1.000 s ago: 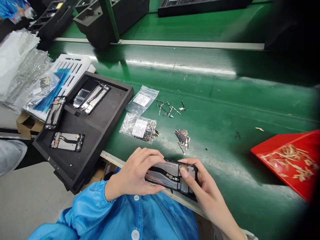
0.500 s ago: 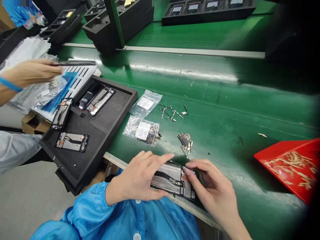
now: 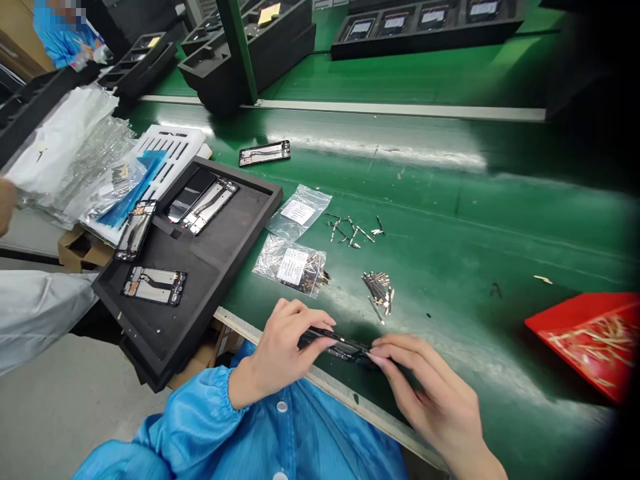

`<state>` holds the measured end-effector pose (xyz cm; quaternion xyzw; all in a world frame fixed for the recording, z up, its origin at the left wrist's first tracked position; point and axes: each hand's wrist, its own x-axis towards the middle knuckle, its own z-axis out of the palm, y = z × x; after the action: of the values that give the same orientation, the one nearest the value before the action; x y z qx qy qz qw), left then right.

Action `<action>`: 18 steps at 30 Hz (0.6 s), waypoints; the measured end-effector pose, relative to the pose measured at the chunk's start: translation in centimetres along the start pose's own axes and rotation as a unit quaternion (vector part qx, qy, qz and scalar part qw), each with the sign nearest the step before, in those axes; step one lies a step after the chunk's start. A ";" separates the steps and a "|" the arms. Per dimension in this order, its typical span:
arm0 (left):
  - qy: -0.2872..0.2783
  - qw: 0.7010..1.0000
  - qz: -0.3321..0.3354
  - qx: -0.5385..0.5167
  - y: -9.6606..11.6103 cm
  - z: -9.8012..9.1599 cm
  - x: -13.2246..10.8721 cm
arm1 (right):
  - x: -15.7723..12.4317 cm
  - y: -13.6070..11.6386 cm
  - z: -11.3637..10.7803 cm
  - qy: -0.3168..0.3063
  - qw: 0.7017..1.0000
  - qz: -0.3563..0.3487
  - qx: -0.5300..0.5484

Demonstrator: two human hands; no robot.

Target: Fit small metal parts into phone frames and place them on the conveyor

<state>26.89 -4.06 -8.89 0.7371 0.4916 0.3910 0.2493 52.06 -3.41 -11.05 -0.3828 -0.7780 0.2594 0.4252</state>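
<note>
Hands point(image 3: 435, 393) gripping phone frame point(image 3: 336, 347) edgewise

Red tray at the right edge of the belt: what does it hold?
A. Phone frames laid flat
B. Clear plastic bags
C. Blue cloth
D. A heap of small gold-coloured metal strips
D: the red tray holds a heap of small gold-coloured strips; the phone frames lie in the black foam tray on the left.

foam tray point(image 3: 240, 227) left of bags point(image 3: 293, 267), pins point(image 3: 379, 288) right, perhaps loose
</note>
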 end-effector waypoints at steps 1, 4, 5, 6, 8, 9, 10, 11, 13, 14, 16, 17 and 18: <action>0.018 1.000 -0.004 -0.011 -0.1 0.2 -0.1 | -0.1 0.0 0.0 -0.001 1.000 -0.007 -0.001; 0.056 0.998 0.000 -0.023 -0.3 0.8 -0.3 | -0.3 -0.2 0.0 0.001 1.000 -0.014 -0.001; 0.068 0.997 0.007 -0.019 -0.4 1.0 -0.4 | -0.4 -0.4 0.0 0.004 1.000 -0.009 -0.001; 0.081 0.997 0.013 -0.011 -0.4 1.1 -0.5 | -0.4 -0.6 0.1 0.009 1.000 -0.002 0.001; 0.106 0.994 0.018 0.008 -0.5 1.3 -0.8 | -0.5 -1.0 0.3 0.019 0.999 0.019 0.017; 0.114 0.993 0.020 0.016 -0.5 1.4 -0.9 | -0.5 -1.2 0.4 0.023 0.999 0.035 0.033; 0.119 0.992 0.025 0.023 -0.6 1.4 -1.1 | -0.5 -1.3 0.6 0.027 0.997 0.052 0.054; 0.120 0.992 0.035 0.027 -0.8 1.4 -1.2 | -0.6 -1.4 0.8 0.031 0.994 0.071 0.076; 0.111 0.991 0.068 0.038 -1.2 1.5 -1.6 | -0.6 -1.3 1.1 0.038 0.989 0.105 0.100; 0.103 0.990 0.085 0.048 -1.5 1.5 -1.9 | -0.6 -1.2 1.1 0.032 0.989 0.111 0.096; 0.090 0.987 0.108 0.076 -2.1 1.8 -2.3 | -0.2 -0.7 0.9 -0.013 0.994 0.092 0.064; 0.087 0.986 0.113 0.088 -2.2 2.0 -2.4 | 0.1 -0.3 0.5 -0.050 0.995 0.072 0.049; 0.085 0.985 0.115 0.097 -2.3 2.1 -2.4 | 0.7 0.2 0.0 -0.093 0.994 0.048 0.040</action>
<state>26.92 -5.34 -12.63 0.7735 0.4583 0.4291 0.0868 51.94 -2.73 -10.89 -0.3763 -0.7843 0.3446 0.3528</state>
